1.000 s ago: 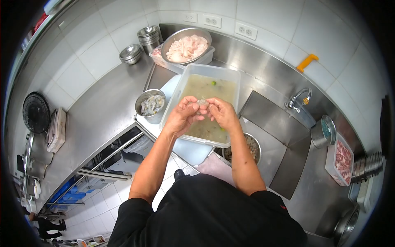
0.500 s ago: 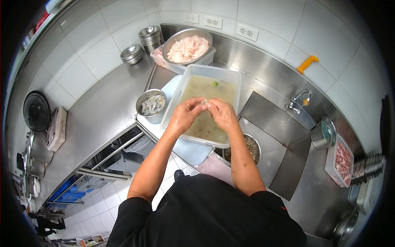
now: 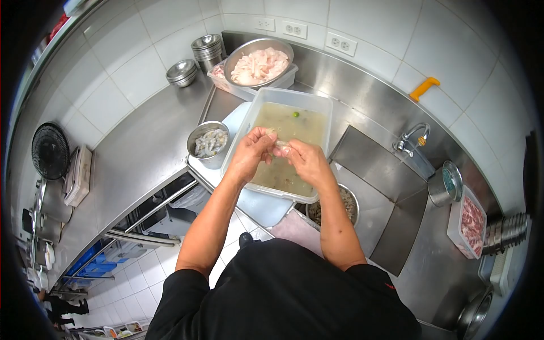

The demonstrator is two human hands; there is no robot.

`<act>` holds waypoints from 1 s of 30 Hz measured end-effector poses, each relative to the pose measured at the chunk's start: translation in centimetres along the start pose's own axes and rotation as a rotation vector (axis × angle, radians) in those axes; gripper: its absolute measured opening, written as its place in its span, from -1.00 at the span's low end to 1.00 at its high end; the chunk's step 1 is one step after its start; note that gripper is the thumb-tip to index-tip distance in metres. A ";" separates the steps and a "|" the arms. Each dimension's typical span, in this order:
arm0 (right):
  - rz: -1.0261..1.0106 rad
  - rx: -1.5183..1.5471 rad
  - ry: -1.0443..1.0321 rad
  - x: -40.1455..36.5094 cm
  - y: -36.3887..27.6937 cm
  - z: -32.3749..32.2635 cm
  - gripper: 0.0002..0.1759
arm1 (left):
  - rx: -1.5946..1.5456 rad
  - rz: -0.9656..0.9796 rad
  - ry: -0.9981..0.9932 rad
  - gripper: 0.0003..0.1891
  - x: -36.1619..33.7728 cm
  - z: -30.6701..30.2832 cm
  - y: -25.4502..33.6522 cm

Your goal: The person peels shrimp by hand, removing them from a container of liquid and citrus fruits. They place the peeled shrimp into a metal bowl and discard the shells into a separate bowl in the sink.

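Over a clear plastic tub (image 3: pixel 324 122) of cloudy water, my left hand (image 3: pixel 253 154) and my right hand (image 3: pixel 306 161) meet with fingers closed. Both pinch a small, pale, translucent shrimp (image 3: pixel 281 148), partly hidden by the fingers. A green round fruit, like a small lime (image 3: pixel 296 114), floats in the water beyond. Left of the tub stands a steel pot (image 3: pixel 209 161) with peeled grey shrimp (image 3: pixel 211 143) in it. Partly behind my right forearm, a steel bowl (image 3: pixel 356 214) holds greyish-brown pieces that look like shells or whole shrimp.
The tub rests on a pale blue board (image 3: pixel 263 208) beside the steel sink (image 3: pixel 362 195) with its faucet (image 3: pixel 403 145). A large bowl of pale meat (image 3: pixel 259 67) stands behind, on another container. Far right sits a tray of red meat (image 3: pixel 472 221). An orange-handled tool (image 3: pixel 424 89) is at the backsplash.
My left hand has turned and risen slightly, and my right hand has shifted a little lower. More of the shrimp shows between them.
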State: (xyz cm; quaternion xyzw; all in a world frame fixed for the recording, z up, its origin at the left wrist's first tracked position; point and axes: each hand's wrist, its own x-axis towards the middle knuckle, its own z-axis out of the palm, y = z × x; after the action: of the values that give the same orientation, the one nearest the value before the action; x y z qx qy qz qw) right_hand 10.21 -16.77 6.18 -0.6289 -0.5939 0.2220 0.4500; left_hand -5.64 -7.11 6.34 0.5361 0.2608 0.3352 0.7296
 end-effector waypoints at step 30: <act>-0.002 -1.099 -0.602 2.0 3.6 1.3 -0.89 | 1.957 -0.346 -0.468 -0.66 3.6 0.6 -4.2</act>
State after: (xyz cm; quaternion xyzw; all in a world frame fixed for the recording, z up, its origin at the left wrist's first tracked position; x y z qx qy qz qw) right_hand 11.49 -14.11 3.09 -0.6776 -0.7228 0.0511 -0.1261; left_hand -2.03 -5.55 2.45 0.9042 0.3449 -0.2482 0.0424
